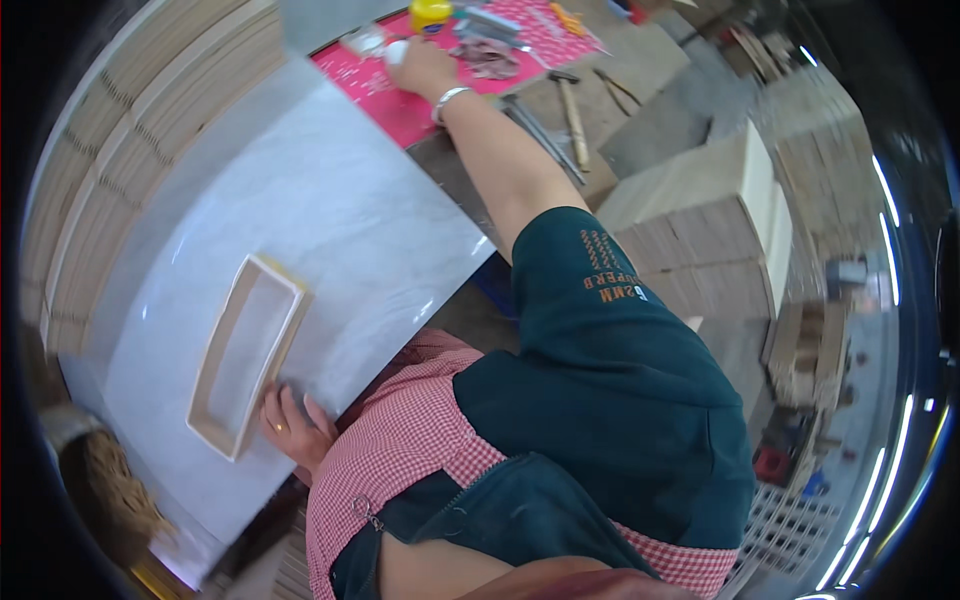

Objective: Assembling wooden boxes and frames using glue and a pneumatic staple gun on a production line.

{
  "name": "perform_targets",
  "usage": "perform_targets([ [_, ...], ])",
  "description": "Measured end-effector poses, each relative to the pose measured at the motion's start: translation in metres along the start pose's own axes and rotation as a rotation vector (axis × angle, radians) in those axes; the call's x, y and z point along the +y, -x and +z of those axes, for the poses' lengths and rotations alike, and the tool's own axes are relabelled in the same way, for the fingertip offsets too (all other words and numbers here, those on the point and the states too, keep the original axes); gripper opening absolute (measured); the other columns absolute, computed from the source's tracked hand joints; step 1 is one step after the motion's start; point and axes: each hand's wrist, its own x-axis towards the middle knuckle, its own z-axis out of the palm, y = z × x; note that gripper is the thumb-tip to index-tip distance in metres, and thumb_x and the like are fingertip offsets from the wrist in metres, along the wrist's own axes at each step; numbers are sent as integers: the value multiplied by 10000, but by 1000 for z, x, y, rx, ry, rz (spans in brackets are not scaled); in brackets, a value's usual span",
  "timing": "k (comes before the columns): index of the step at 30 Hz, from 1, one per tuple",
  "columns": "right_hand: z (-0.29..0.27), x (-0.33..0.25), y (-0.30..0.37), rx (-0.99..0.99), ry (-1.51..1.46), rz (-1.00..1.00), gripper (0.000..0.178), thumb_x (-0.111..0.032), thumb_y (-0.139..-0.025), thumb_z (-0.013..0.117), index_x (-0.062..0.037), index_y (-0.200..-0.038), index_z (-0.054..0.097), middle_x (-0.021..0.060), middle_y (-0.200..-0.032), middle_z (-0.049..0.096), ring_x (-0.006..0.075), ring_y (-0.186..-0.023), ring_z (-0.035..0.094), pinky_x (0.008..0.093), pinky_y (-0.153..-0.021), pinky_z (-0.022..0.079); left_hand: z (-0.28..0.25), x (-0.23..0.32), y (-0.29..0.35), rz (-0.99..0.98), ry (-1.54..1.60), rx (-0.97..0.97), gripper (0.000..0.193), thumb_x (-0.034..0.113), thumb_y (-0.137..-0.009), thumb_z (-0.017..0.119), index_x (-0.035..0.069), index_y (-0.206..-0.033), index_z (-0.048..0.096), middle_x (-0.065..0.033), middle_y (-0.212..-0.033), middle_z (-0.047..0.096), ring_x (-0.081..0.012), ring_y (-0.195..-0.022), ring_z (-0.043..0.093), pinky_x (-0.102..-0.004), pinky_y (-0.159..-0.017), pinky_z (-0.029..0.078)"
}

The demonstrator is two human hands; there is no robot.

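- Here's the frame: a shallow, rectangular wooden frame (275, 355) lying on the lower left part of the pale tabletop (330, 190), set at a slant, its long sides leaning toward the upper right.
- Hands well apart! The left hand (298, 428) is down at the frame, fingers loosely bent against the outside of its right long wall, thumb off to the side, nothing gripped.
- The right hand (424, 68) is stretched far out over the pink mat (392, 108), fingers at a small white object (397, 51); whether they're clamped on it, I cannot tell.
- Room to move: smooth, glossy surface spreads from the frame up toward the mat, and the near edge cuts diagonally just beside the left hand.
- On the left, stacked wooden panels (150, 120) wall in the tabletop.
- Textures now: a crumpled, mottled rag (487, 58) right of the hand, a rounded yellow container (430, 15) just above it.
- Beyond the forearm, a wooden-handled hammer (573, 120) and slim pliers (618, 92); farther right, squared blocks of stacked pale boards (700, 200).
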Motion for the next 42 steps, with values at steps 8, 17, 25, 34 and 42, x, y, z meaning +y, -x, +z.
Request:
perform_targets([
  [8, -208, 33, 2, 110, 42, -110, 394, -294, -819, 644, 3, -1056, 747, 224, -973, 754, 414, -829, 724, 544, -711, 539, 13, -12, 5, 31, 17, 33, 325, 131, -896, 644, -1, -1193, 650, -175, -1307, 609, -363, -1174, 565, -458, -1047, 449],
  [17, -392, 265, 142, -147, 619, 680, 739, -660, -956, 467, -44, -1315, 661, 115, -1382, 645, 359, -1249, 614, 496, -1037, 481, -5, 0, -4, -50, 98, 68, 325, 149, -909, 648, -3, -1196, 636, -173, -1308, 600, -368, -1153, 563, -466, -1020, 452],
  [25, -396, 285, 172, -123, 415, 848, 741, -636, -930, 545, -19, -1329, 634, 99, -1353, 663, 336, -1237, 633, 481, -1044, 498, 2, -3, 4, -36, 110, 105, 331, 154, -913, 652, -6, -1201, 624, -173, -1315, 589, -369, -1139, 560, -473, -1003, 448],
  [34, -395, 309, 184, -76, 329, 935, 778, -590, -846, 681, 13, -1332, 616, 114, -1308, 684, 329, -1177, 670, 466, -1026, 521, 3, 0, 3, -48, 104, 107, 318, 152, -914, 657, -7, -1189, 626, -174, -1304, 591, -366, -1136, 560, -471, -1010, 445],
  [42, -412, 305, 176, 152, 229, 921, 749, -539, -770, 739, 15, -1269, 675, 133, -1261, 705, 316, -1095, 704, 438, -955, 554, 3, -1, 1, -57, 127, 84, 312, 136, -909, 655, -10, -1183, 629, -180, -1312, 594, -366, -1144, 558, -477, -1023, 440],
])
